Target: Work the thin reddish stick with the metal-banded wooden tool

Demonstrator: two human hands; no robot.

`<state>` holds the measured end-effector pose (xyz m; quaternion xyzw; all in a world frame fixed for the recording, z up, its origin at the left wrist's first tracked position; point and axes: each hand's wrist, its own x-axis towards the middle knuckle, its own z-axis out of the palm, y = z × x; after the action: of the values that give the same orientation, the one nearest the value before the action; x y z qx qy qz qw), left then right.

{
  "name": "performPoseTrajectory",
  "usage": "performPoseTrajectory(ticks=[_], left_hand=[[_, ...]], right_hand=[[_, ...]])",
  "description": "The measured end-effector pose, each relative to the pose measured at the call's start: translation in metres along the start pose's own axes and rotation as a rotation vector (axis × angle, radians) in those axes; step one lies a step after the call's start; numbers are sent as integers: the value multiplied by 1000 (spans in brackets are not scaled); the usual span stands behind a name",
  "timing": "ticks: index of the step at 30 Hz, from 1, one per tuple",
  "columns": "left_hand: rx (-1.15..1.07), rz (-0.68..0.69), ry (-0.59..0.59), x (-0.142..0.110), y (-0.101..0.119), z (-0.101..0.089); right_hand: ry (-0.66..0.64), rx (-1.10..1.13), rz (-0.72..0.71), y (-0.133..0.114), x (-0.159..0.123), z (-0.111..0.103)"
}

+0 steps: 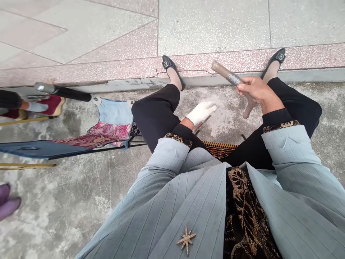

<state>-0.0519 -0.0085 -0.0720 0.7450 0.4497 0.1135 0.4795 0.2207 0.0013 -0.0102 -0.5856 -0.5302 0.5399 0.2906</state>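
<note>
**Bare right hand (257,91) clenches a metal-banded wooden tool (225,73)**

The tool sits firmly across the curled fingers (246,90), its banded end angled out between the black shoes (276,57). The white-gloved left hand (201,112) stays apart from it, released and grasping nothing, fingers extended just above a thin stick (201,126). Both hands hang over the concrete floor (229,124), beyond the woven stool edge (219,149).

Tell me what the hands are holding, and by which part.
The right hand grips a wooden rod just below its metal band; the white-gloved left hand holds nothing visible.
</note>
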Motion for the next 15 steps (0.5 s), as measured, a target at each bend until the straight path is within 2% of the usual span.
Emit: performPoseTrajectory(ticks=[1,3,5,7,9,11,13,15], left_hand=[[2,14,-60,-1,1,2],[16,33,-155,-2,4,4],[39,61,-230,-5,8,6],[60,87,-268,-6,10,7],[73,107,-282,-8,12,8],[61,110,-266,-9,11,7],[41,106,-213,-8,9,5],[32,113,-106,-6,4,2]], right_hand=[[80,-15,18,3,3,0],[154,-106,67,9,9,1],[157,-295,121,12,13,3],[121,-590,173,12,15,7],[40,-886,236,13,18,14],[-73,-1059,298,14,19,23],[-228,-1085,301,17,19,30],[-379,-1043,229,18,16,31]])
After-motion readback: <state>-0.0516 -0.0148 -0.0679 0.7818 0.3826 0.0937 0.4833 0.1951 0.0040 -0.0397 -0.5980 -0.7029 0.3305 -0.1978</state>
